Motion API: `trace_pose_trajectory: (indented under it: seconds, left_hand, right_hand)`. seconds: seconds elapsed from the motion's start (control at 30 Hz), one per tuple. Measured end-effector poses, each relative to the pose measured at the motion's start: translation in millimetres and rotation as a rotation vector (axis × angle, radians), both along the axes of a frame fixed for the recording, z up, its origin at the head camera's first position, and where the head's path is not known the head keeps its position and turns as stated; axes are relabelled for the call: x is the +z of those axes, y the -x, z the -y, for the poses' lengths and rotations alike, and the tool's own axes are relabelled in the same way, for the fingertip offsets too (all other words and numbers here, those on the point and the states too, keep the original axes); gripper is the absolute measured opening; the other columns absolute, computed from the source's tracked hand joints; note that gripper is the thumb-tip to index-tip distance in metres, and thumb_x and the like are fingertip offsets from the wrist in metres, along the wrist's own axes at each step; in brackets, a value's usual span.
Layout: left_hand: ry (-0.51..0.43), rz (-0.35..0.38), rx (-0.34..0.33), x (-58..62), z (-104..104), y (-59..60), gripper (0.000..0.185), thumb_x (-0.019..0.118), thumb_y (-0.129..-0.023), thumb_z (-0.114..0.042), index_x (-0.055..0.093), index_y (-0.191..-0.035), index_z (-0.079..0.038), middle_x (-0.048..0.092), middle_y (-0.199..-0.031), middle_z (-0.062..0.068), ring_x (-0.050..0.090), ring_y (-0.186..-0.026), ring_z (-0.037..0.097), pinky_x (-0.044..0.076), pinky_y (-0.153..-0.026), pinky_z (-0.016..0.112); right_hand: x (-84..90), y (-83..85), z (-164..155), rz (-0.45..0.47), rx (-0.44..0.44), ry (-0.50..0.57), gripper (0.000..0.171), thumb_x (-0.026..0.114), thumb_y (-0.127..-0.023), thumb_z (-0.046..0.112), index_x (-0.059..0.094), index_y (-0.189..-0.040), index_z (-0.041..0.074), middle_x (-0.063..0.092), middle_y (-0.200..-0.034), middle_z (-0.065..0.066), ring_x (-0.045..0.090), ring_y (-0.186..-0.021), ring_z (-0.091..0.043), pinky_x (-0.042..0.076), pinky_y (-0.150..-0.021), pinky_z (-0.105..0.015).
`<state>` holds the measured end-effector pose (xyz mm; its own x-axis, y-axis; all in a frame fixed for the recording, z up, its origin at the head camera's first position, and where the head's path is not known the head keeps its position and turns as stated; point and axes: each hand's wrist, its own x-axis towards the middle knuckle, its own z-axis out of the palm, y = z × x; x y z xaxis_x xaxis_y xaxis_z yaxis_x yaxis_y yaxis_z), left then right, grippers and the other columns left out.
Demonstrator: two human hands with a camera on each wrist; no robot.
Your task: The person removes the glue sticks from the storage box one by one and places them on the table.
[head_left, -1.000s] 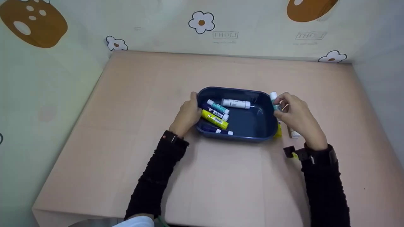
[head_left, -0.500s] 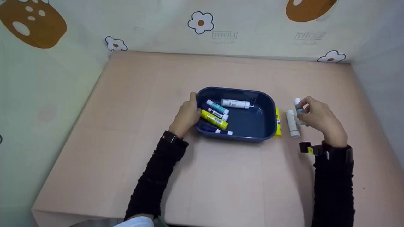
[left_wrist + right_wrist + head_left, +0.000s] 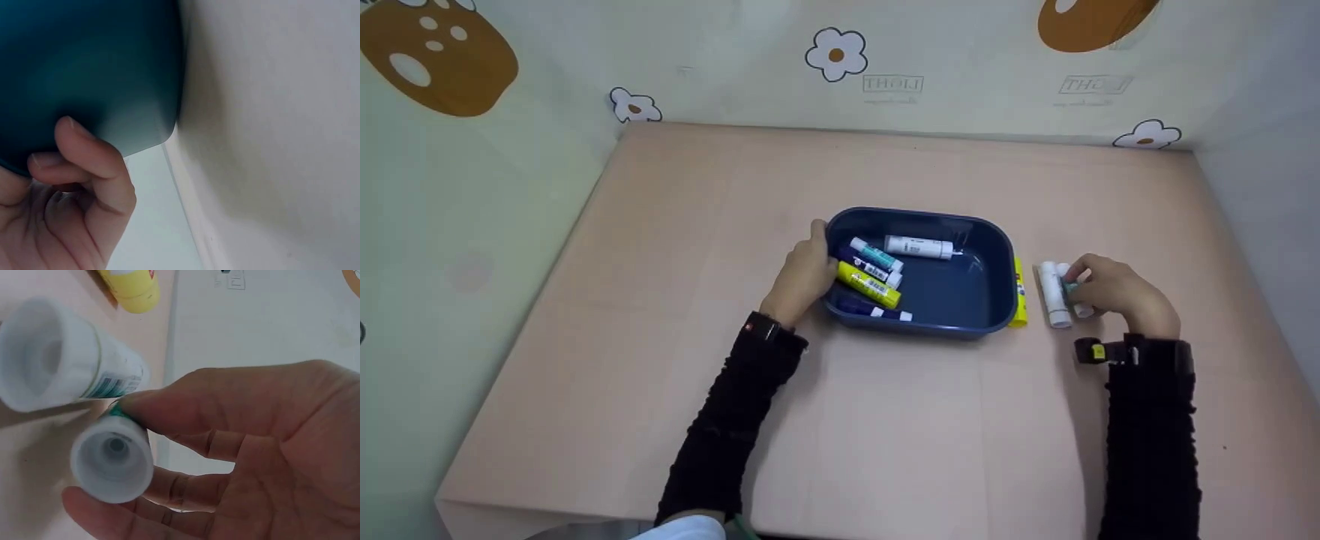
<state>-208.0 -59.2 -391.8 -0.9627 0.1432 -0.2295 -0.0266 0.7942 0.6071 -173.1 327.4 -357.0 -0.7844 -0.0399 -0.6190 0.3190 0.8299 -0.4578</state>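
A dark blue plastic bin stands mid-table, and my left hand grips its left end. In the left wrist view the bin's outer wall fills the upper left, with curled fingers against it. My right hand pinches a small white-and-teal glue stick low at the table, right beside a larger white glue stick. The right wrist view shows the small glue stick's hollow white end between thumb and fingers. A yellow glue stick lies along the bin's right side.
Inside the bin are a white glue stick, a teal one, a yellow one and two dark blue ones, mostly toward the left. Patterned wall sheets border the table at the back and sides.
My right hand has carried the small glue stick from the bin's right rim rightward, then down beside the white glue stick. My left hand and the bin have stayed in place.
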Motion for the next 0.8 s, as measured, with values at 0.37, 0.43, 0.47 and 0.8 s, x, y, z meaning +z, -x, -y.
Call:
trace_pose_trajectory:
  seconds: [0.37,0.43,0.47,0.8]
  left_hand:
    - [-0.004,0.007,0.005,-0.1,-1,0.2,0.045,0.047,-0.091,-0.007,0.030,-0.133,-0.004,0.058,-0.118,0.025,0.061,-0.090,0.029,0.050,-0.074,0.041]
    - [-0.006,0.003,0.005,-0.2,0,0.3,0.045,0.047,-0.091,-0.007,0.031,-0.132,-0.005,0.058,-0.116,0.025,0.061,-0.089,0.030,0.050,-0.073,0.041]
    - [-0.009,0.001,0.005,-0.4,0,0.3,0.045,0.047,-0.090,-0.007,0.031,-0.132,-0.005,0.059,-0.115,0.025,0.061,-0.089,0.030,0.050,-0.073,0.041]
    - [-0.012,-0.012,0.003,-0.6,0,0.4,0.044,0.048,-0.090,-0.007,0.031,-0.131,-0.004,0.060,-0.112,0.025,0.061,-0.087,0.029,0.049,-0.071,0.041]
  right_hand:
    - [-1.5,-0.5,0,0.019,0.006,0.015,0.042,0.046,-0.085,0.008,0.038,-0.124,-0.005,0.045,-0.115,-0.024,0.052,-0.091,-0.027,0.043,-0.077,-0.036]
    - [-0.2,-0.6,2,0.015,0.010,0.016,0.042,0.045,-0.085,0.008,0.038,-0.124,-0.005,0.045,-0.116,-0.024,0.053,-0.091,-0.028,0.043,-0.078,-0.036]
    - [0.3,-0.6,2,0.010,0.013,0.014,0.042,0.045,-0.086,0.008,0.038,-0.124,-0.005,0.045,-0.116,-0.024,0.053,-0.091,-0.028,0.044,-0.078,-0.037]
    - [7.6,-2.1,8,-0.020,0.027,0.012,0.042,0.047,-0.087,0.009,0.039,-0.125,-0.007,0.045,-0.117,-0.026,0.057,-0.089,-0.027,0.047,-0.078,-0.039]
